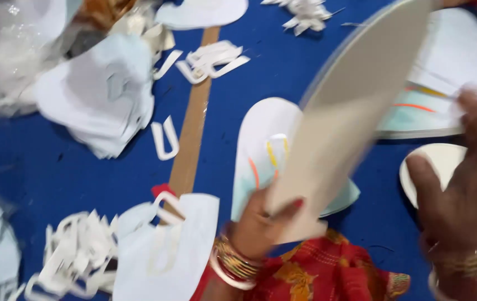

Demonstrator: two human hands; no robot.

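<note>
Both hands busy: left hand (258, 223) grips a sole-shaped card (350, 117) (blurred); right hand (461, 184) open; paper scraps (71, 262) around.

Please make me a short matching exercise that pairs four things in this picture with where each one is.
Things:
1. beige sole-shaped sheet
2. long cardboard strip
3. stack of white cut-outs
4. heap of white strap pieces

Places:
A. lower left of the blue cloth
B. pinched in the left hand
C. upper left, beside crumpled plastic
D. running up the middle of the cloth

Pairs: 1-B, 2-D, 3-C, 4-A
</note>
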